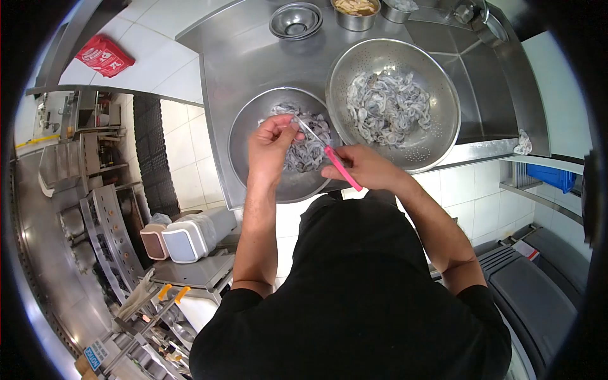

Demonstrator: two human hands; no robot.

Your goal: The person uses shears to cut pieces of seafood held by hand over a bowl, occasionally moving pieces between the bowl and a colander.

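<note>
In the head view, my right hand (362, 167) is closed around the pink handle of what look like scissors (338, 166), seen nearly edge-on. The metal blades slant up and left to the fingertips of my left hand (272, 140). Those fingers are pinched together on a small pale piece, perhaps seafood, mostly hidden by the fingertips. Both hands are over a steel bowl (243, 166) holding grey, slippery-looking seafood (308, 152), possibly small octopus or squid. Right beside it, a large perforated colander (441, 82) holds more of the same grey pieces (389, 107).
Nested steel bowls (295, 23) and a pot of yellowish food (356, 18) stand at the counter's back. A sink (484, 88) lies to the right. At the upper left is a red packet (105, 56). Lidded bins (185, 242) stand lower left.
</note>
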